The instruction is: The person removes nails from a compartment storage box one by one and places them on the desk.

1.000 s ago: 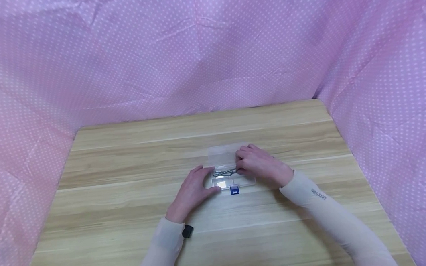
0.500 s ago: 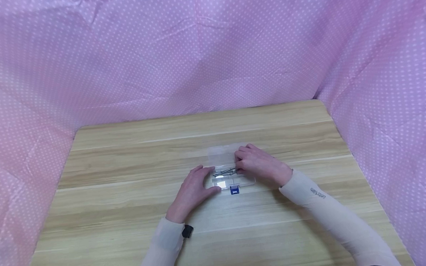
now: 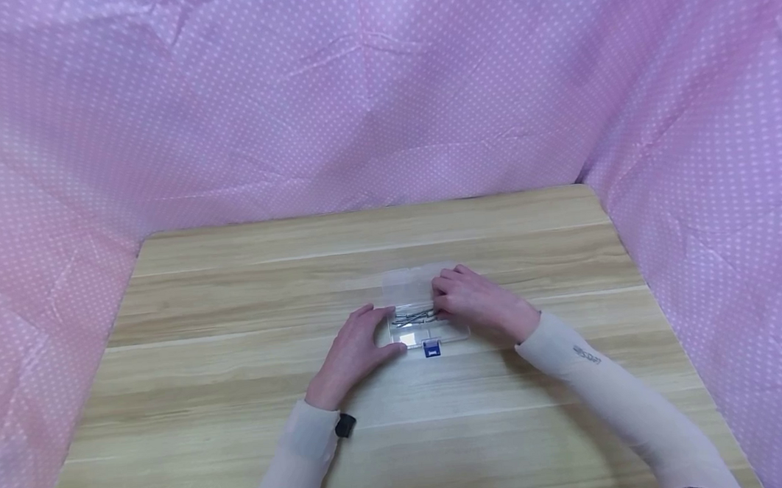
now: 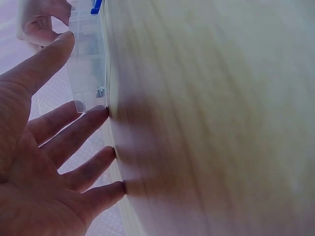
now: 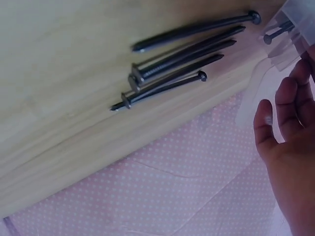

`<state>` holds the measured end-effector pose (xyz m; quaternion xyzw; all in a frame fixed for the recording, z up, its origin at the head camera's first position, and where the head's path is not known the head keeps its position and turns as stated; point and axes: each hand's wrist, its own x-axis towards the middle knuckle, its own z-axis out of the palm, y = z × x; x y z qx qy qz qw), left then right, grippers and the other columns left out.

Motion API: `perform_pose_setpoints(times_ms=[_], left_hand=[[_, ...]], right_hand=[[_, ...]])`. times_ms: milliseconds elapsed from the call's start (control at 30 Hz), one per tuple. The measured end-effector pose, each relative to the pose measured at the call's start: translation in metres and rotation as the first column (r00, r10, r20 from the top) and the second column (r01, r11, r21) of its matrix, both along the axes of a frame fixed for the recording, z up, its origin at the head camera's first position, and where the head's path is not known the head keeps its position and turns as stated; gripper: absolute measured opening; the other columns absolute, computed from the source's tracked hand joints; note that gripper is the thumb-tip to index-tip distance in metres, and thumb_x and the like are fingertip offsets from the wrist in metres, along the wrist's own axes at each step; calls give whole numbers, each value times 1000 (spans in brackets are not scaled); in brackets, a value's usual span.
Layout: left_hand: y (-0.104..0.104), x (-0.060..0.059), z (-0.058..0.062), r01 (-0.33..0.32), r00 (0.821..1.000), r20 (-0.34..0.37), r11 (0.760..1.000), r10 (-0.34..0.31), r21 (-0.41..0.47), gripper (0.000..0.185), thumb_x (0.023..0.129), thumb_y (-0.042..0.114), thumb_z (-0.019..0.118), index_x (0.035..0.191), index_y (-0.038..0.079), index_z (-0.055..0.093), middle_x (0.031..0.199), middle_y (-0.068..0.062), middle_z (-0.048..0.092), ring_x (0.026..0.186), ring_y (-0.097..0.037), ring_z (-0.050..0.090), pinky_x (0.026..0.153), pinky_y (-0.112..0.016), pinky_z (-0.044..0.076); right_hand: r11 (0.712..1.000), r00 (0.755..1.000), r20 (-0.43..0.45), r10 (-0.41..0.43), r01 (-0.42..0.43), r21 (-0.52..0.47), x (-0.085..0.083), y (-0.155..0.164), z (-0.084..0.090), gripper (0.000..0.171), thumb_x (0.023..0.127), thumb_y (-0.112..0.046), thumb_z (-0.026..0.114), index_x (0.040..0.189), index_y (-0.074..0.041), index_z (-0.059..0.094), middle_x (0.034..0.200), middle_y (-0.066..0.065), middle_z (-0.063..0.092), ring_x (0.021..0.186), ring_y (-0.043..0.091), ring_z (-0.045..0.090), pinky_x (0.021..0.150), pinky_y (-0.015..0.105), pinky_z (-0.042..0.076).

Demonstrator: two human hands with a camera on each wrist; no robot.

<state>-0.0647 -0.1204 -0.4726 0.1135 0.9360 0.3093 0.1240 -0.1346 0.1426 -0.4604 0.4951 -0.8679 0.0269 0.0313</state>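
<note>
A small clear plastic box [image 3: 450, 334] with a blue latch [image 3: 432, 349] lies on the table, its lid [image 3: 405, 286] tipped back. Inside it, several metal nails [image 3: 413, 319] lie across one another in the rear compartment. My left hand [image 3: 352, 358] holds the box's left end, thumb at the front and index finger at the back; the other fingers spread to the tabletop in the left wrist view. With curled fingers, my right hand [image 3: 477, 302] reaches into the rear compartment and pinches the end of a nail; its fingertips are partly hidden.
In the right wrist view, several more loose nails [image 5: 197, 32] lie on the wooden table beside the box, out of sight behind the right hand in the head view. A pink dotted cloth [image 3: 358, 128] hangs around the table's back and sides.
The nails in the box have shifted slightly at the right fingertips. My right hand makes only small movements; the left hand and the box stay put.
</note>
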Motion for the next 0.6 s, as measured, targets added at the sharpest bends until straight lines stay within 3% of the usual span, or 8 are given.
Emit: perform_pose_setpoints(times_ms=[367, 600], left_hand=[[1, 1, 0, 5, 1000, -10, 1000, -5, -11, 72, 85, 42, 84, 145, 11, 59, 146, -9, 61, 148, -34, 38, 122, -52, 31], [1, 1, 0, 2, 1000, -7, 1000, -2, -13, 71, 85, 41, 85, 145, 11, 60, 145, -8, 61, 148, -34, 39, 122, -52, 33]], right_hand=[[995, 999, -50, -1, 7, 104, 7, 4, 6, 15, 83, -13, 85, 96, -21, 81, 95, 0, 64, 84, 20, 51, 79, 35, 43], [988, 998, -55, -6, 15, 152, 9, -1, 9, 9, 88, -13, 82, 95, -15, 78, 93, -1, 63, 83, 18, 51, 78, 33, 45]])
